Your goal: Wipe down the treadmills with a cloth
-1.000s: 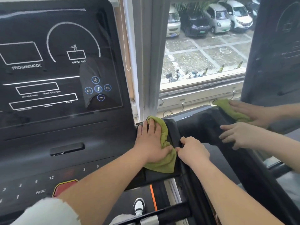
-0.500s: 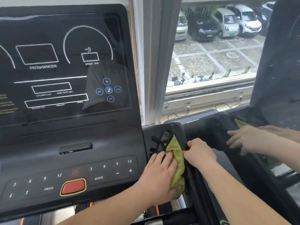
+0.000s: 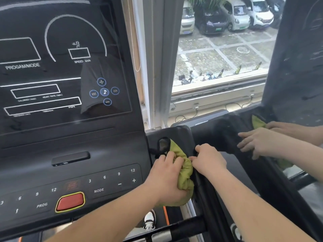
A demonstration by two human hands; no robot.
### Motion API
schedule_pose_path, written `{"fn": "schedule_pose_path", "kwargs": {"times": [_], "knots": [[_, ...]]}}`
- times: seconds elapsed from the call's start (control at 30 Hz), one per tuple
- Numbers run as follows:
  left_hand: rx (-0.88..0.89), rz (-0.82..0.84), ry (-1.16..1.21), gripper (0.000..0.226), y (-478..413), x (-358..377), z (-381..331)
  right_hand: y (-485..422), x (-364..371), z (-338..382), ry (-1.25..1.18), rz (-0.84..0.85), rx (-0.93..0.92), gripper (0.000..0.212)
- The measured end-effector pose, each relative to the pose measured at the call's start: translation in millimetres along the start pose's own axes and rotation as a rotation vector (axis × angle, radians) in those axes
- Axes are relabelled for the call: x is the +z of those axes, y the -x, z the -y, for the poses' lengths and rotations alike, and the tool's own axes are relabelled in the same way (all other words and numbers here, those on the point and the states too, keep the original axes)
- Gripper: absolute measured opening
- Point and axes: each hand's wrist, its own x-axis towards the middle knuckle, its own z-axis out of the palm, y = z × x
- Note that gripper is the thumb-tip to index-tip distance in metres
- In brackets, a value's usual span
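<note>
On the head camera we see our left hand curled around the bunched green cloth, pressing it into the side tray right of the treadmill console. Our right hand, fingers curled, touches the cloth's edge. We cannot tell whether it pinches the cloth.

Both bare forearms reach forward, close together. The left hand lies palm down, fingers curled round a bunched yellow-green cloth. The right hand sits just beside it, knuckles up, fingers curled under, touching the cloth.
</note>
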Motion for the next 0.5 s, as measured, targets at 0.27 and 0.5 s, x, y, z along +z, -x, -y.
{"fn": "schedule_pose_path", "kwargs": {"times": [0.27, 0.5], "knots": [[0.405, -0.083, -0.207, 0.04, 12.1, 23.8, -8.1, -0.1, 1.4, -3.6, 0.039, -0.011, -0.032, 0.003], [0.165, 0.028, -0.348, 0.071, -2.6, 15.7, -32.6, 4.6, -4.7, -7.8, -0.019, 0.008, -0.032, 0.038]]}}
